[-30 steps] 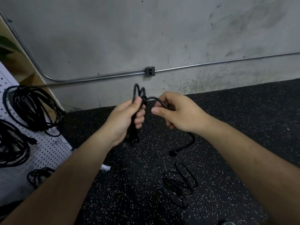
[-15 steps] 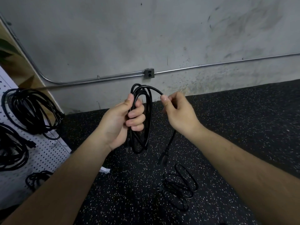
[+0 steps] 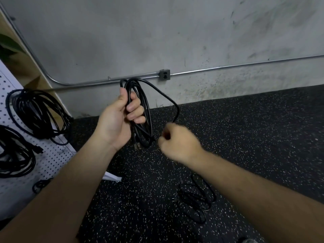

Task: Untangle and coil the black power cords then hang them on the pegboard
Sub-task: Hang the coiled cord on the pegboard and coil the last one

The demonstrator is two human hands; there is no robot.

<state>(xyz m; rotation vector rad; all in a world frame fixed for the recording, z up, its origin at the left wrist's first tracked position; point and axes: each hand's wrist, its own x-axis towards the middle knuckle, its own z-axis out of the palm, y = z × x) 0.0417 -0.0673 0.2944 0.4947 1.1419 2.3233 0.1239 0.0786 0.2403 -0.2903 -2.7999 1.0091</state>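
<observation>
My left hand [image 3: 121,118] grips a coil of black power cord [image 3: 146,109], held upright in front of the wall, with a plug hanging at its bottom. A loose strand arcs from the coil's top out to the right and down into my right hand [image 3: 177,142], which is closed in a fist round the cord's end, just right of the coil's lower part. A second black cord [image 3: 196,197] lies in a loose tangle on the floor below my right forearm. The white pegboard [image 3: 52,155] stands at the left with several coiled black cords [image 3: 36,113] hanging on it.
Black speckled rubber floor [image 3: 245,128] runs up to a grey concrete wall. A metal conduit with an outlet box [image 3: 164,74] crosses the wall low down. A small white piece [image 3: 112,177] lies on the floor by the pegboard's foot.
My right hand has dropped from beside the coil's top down to the level of its lower part, drawing the loose strand into a wide loop. My left hand has raised the coil a little.
</observation>
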